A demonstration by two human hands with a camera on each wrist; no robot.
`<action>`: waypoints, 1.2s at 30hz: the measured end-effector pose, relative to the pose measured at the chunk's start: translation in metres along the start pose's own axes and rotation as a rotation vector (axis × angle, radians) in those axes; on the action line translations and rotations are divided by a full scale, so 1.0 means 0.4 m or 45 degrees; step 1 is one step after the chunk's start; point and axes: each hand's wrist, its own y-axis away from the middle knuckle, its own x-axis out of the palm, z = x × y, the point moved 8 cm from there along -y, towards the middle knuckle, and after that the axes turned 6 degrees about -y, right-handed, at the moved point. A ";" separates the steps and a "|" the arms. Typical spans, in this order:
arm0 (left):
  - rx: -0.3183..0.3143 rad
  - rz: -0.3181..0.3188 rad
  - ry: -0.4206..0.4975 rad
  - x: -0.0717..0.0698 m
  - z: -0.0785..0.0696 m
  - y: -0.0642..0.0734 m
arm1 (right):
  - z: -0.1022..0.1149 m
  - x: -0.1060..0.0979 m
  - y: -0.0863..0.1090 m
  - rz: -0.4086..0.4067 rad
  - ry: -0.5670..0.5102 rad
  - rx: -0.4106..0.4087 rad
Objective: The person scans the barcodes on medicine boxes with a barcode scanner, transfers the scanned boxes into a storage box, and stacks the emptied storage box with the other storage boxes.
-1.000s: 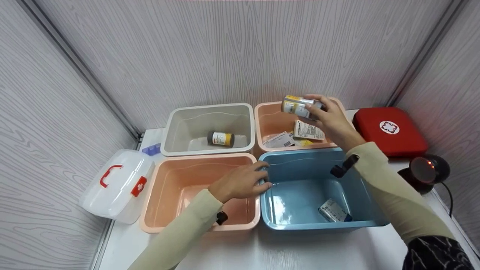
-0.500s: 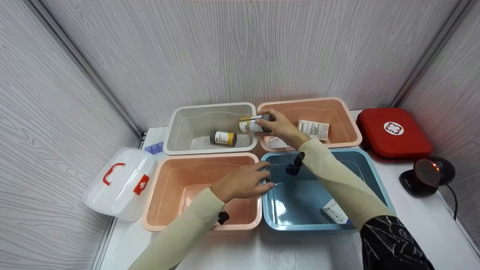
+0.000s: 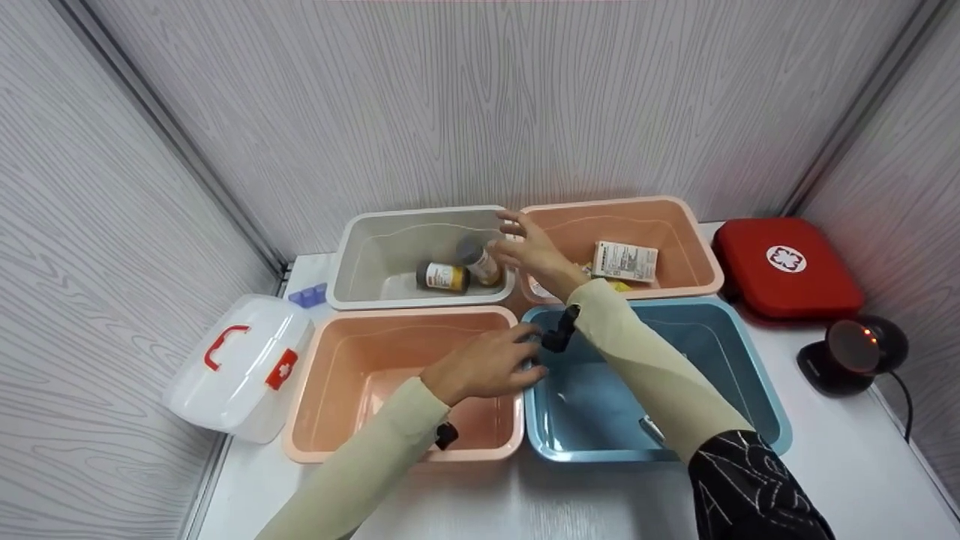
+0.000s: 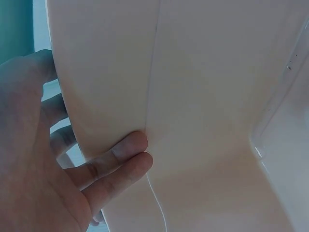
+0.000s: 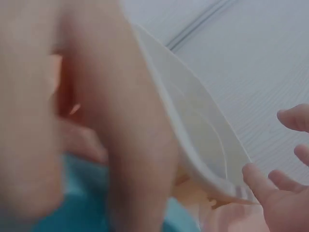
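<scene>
My right hand (image 3: 531, 251) is over the adjoining rims of the two back bins, fingers spread and holding nothing. Just left of its fingertips, a blurred, dark-capped bottle (image 3: 481, 261) stands tilted inside the pale grey bin (image 3: 375, 217). Beside it a second bottle (image 3: 442, 277), with a white and yellow label, lies on its side. My left hand (image 3: 480, 365) rests over the meeting rims of the front peach bin (image 3: 330, 375) and the blue bin (image 3: 765, 390). In the left wrist view, two fingers (image 4: 123, 166) lie against the peach wall's inner side; the others go behind it.
A white box (image 3: 625, 261) and packets lie in the back peach bin (image 3: 694, 240). A small box (image 3: 651, 429), partly hidden by my forearm, is in the blue bin. A red case (image 3: 787, 270) and black device (image 3: 855, 352) stand right; a clear first-aid box (image 3: 240, 367) stands left.
My right hand has moved left from above the back peach bin and let go of the bottle, which is now in the pale grey bin. My left hand has stayed put.
</scene>
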 end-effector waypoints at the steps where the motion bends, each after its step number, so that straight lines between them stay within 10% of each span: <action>1: 0.000 0.002 0.005 0.000 0.000 0.000 | -0.002 -0.002 0.009 0.020 0.020 -0.028; 10: -0.008 0.018 0.013 0.001 -0.005 -0.001 | 0.009 -0.081 0.147 0.238 0.359 -0.282; 15: -0.003 0.017 0.013 -0.001 -0.007 -0.002 | -0.008 -0.153 0.248 0.327 0.498 -0.255; 20: -0.024 0.039 0.036 0.002 0.000 0.001 | -0.037 -0.198 0.327 0.495 0.613 -0.146; 27: -0.041 0.060 0.040 0.005 0.005 -0.002 | -0.114 -0.250 0.392 0.645 1.149 0.019; 36: -0.043 0.061 0.036 0.006 0.001 -0.005 | -0.234 -0.325 0.469 0.738 1.408 0.640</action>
